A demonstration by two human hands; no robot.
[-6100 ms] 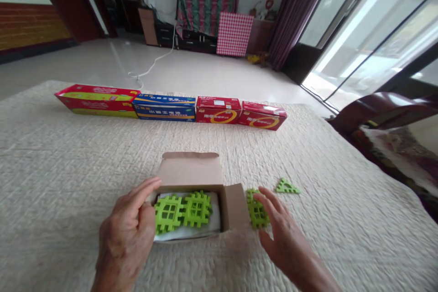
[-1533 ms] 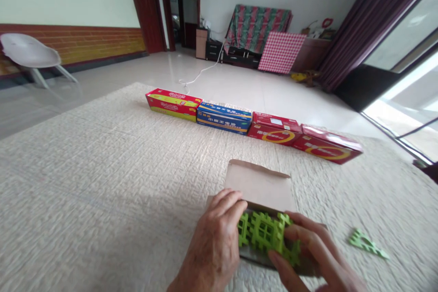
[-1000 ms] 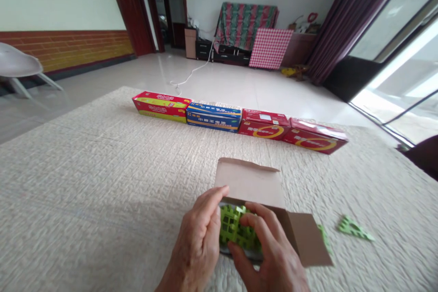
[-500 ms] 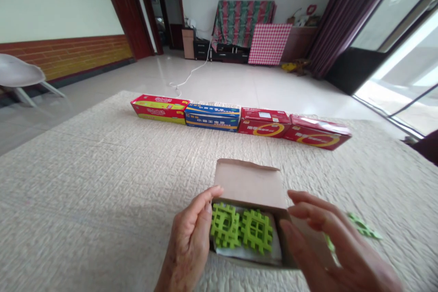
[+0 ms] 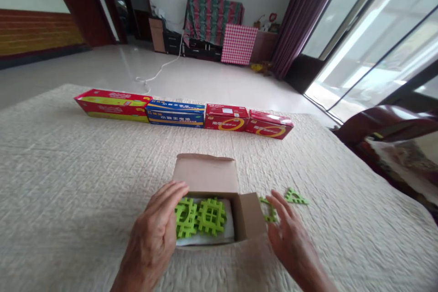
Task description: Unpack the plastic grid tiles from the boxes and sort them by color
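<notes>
An open cardboard box [image 5: 241,227] stands before me with its lid raised at the back and its right flap folded outward. Inside, several lime-green plastic interlocking blocks [image 5: 211,216] lie on a whitish lining. My left hand [image 5: 152,228] rests along the box's left side, fingers stretched out, partly covering the left blocks. To the right of the flap, my right hand [image 5: 290,237] is open over a green square block [image 5: 268,210] lying on the cover; whether the fingertips touch it I cannot tell. A green triangular block [image 5: 296,196] lies just beyond that hand.
Across the textured cream cover [image 5: 102,164] runs a row of boxes: a red-and-green box [image 5: 114,106], a blue box [image 5: 175,114] and two red boxes [image 5: 226,117]. A dark wooden chair or sofa arm [image 5: 362,123] borders the right side. A white cable [image 5: 160,70] trails on the floor behind.
My right hand has moved from above the box's right edge out to the green block beside it. My left hand stays at the box's left side. The view has turned right.
</notes>
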